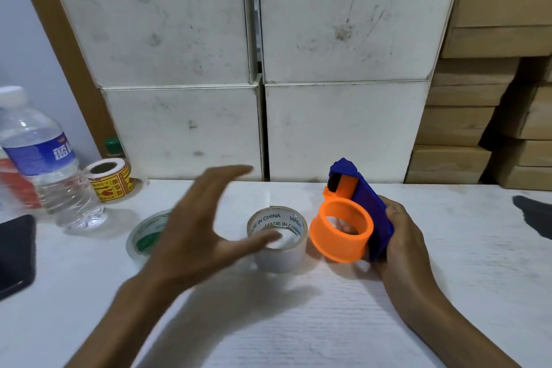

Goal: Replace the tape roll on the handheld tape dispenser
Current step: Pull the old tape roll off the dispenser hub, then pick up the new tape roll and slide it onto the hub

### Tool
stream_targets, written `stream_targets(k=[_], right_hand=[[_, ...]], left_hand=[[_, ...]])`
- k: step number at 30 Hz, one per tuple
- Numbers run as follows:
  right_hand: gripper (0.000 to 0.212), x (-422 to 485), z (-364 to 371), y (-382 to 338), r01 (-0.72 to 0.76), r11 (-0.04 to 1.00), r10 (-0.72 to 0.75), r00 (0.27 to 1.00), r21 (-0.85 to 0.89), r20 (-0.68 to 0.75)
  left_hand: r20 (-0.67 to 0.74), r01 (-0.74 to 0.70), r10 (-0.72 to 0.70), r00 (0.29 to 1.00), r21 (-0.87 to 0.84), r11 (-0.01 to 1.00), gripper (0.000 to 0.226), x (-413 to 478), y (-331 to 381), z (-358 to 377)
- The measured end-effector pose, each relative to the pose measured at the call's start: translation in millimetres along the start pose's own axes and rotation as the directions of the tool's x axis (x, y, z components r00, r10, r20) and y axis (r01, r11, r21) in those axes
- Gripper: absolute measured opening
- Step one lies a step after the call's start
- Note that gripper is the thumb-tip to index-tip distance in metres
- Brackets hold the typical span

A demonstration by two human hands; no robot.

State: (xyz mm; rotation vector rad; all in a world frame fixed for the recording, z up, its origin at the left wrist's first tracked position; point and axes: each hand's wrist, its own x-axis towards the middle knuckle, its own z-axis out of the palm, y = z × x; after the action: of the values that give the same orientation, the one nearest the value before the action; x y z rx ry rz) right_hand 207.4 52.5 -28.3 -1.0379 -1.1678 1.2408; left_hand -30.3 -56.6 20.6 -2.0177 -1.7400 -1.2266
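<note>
Left hand point(203, 224) splayed, holding nothing, over white tape roll point(279, 237) mid-table. Right hand point(400, 236) grips dispenser point(355, 212), orange hub point(342, 231) bare. Risk: grabbing near-empty roll point(140, 237) at left instead.

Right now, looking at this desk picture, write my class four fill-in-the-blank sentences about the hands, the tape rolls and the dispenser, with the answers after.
1. The right hand holds the blue and orange ____.
2. The dispenser's orange hub carries ____ tape roll.
3. The open left hand hovers above the white tape roll printed MADE IN ____.
4. The water bottle has a ____ cap.

Answers: dispenser; no; CHINA; white
</note>
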Motion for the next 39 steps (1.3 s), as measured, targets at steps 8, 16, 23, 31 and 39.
stream_targets(k=[8,16,23,31,39], right_hand=[[0.033,-4.3,-1.0,-1.3,0.031,0.999,-0.031,1.0,0.041,0.005],[0.034,-8.7,2.2,-1.0,0.056,0.998,-0.056,0.998,0.026,0.024],[0.034,-11.5,3.4,-9.0,0.069,0.998,-0.069,0.997,-0.008,0.033],[0.031,-13.2,3.7,-8.9,0.08,0.997,-0.08,0.996,-0.011,0.044],[0.032,-13.9,4.8,-9.1,0.102,0.994,-0.101,0.994,-0.025,0.044]], left_hand=[[0.222,0.523,-0.522,0.824,0.058,0.85,0.115,-8.5,-54.1,-62.4],[0.516,0.571,-0.498,0.697,0.022,0.821,0.109,-19.5,-73.7,-51.5],[0.364,0.526,-0.532,0.764,0.125,0.841,0.12,-19.0,-72.9,-48.3],[0.375,0.589,-0.588,0.717,0.126,0.799,0.129,-16.7,-76.2,-43.3],[0.295,0.562,-0.552,0.78,0.059,0.825,0.12,-16.9,-70.1,-42.0]])
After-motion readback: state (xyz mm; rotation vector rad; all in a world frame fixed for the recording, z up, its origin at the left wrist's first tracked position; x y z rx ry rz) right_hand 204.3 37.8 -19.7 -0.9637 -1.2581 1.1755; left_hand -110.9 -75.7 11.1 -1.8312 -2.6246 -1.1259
